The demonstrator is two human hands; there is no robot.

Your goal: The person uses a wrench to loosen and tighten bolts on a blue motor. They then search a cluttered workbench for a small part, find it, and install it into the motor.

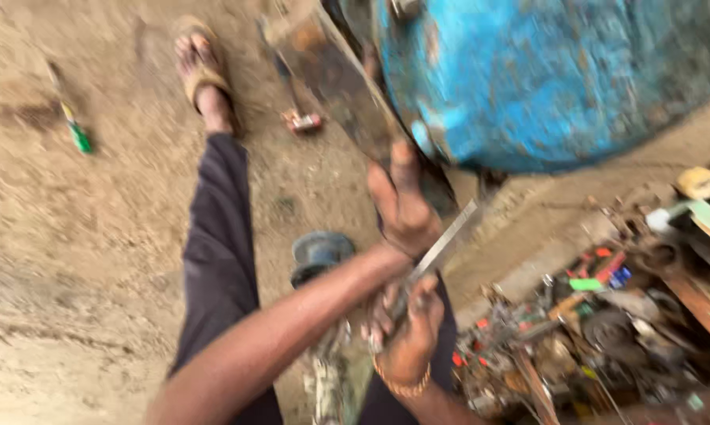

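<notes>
Two hands work one job: left hand (402, 206) clamps the rusty metal plate (335, 75) against the blue drum (552, 79), right hand (408, 330) grips a flat file (441, 250), mid-filing; steady strokes needed next.

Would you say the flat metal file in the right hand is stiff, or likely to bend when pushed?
The metal file looks straight and flat, so probably stiff. It seems thin, likely light. The right hand grips its near end; the bare metal could be slippery.
</notes>
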